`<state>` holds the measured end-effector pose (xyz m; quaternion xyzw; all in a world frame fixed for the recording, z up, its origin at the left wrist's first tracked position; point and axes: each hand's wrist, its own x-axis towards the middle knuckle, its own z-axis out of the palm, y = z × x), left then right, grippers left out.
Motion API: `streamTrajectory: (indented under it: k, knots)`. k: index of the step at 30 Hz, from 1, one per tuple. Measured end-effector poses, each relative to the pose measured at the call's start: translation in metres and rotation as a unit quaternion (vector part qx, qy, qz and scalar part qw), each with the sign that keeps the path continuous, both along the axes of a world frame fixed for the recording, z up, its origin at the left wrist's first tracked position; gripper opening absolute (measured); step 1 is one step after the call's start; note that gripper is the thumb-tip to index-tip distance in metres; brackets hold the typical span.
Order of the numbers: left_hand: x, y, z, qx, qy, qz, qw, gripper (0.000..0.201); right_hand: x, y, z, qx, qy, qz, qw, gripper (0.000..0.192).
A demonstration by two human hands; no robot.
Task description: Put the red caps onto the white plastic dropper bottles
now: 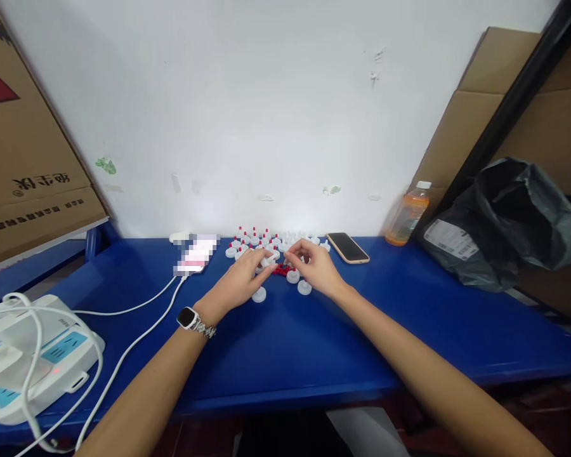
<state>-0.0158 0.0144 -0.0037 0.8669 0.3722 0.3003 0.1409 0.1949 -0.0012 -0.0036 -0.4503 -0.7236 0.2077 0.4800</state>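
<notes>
Our left hand (pixel 240 282) and right hand (pixel 316 266) meet near the middle of the blue tabletop (pixel 285 343), toward its far edge by the wall. The left fingers (pixel 265 261) are pinched together on a small white cap (pixel 267 261); the right fingers (pixel 292 256) are curled close together just beside it, though we cannot tell whether they grip anything. Between and beneath the hands lies a little heap of red pieces (pixel 280 270), and a few loose white caps (pixel 259 294) sit on the near side, with a crowd of finished-looking caps with red tips (pixel 254 240) behind. We judge these parts light, rigid and smooth, easy to flick away, so they are best taken by the rim between thumb and forefinger. A phone (pixel 347 247) and a bottle (pixel 407 216) stand toward the far right; a charging phone (pixel 196 255) and power strip (pixel 33 355) lie to the left.
</notes>
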Motion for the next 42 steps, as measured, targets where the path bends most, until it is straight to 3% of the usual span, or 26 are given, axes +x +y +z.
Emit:
streamTrajectory:
  k: [4,12,19,28,37,42]
  knots:
    - [0.007,-0.011,0.005,0.016,0.010,-0.024,1.000,0.037,-0.008,-0.001,-0.002,-0.068,0.195,0.048,0.977,0.035]
    - [0.015,-0.021,0.004,0.036,0.012,-0.058,0.998,0.036,-0.013,-0.006,0.001,-0.117,0.296,0.083,0.944,0.039]
    - [0.014,-0.018,0.002,0.026,-0.026,-0.071,0.997,0.036,-0.023,-0.009,0.009,-0.113,0.315,0.083,0.939,0.044]
    - [0.019,-0.024,0.011,-0.071,-0.109,-0.093,0.987,0.035,-0.024,-0.010,0.015,-0.120,0.301,0.105,0.940,0.045]
    - [0.025,-0.017,0.008,-0.109,-0.181,-0.050,0.976,0.041,-0.030,-0.008,0.017,-0.110,0.349,0.085,0.927,0.040]
    - [0.018,-0.020,0.009,-0.092,-0.138,-0.035,0.986,0.044,-0.027,-0.007,0.007,-0.103,0.258,0.067,0.958,0.044]
